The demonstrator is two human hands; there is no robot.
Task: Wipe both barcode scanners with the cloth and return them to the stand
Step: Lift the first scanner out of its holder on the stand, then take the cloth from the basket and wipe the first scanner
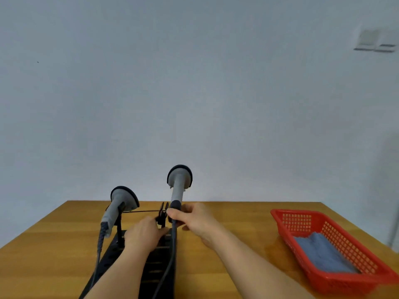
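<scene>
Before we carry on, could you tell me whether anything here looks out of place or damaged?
Nothing stands out. One scanner sits in the stand, the right hand holds the other scanner by its clip, and the cloth lies in the red basket.

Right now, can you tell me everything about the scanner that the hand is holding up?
The held scanner has a grey, plastic-looking body, a wide round head rimmed in black, and a dark grip at its lower end. It stands nearly upright above the black stand, head pointing at the wall. The right hand grips its dark end. A dark cable hangs from it toward the camera.
</scene>
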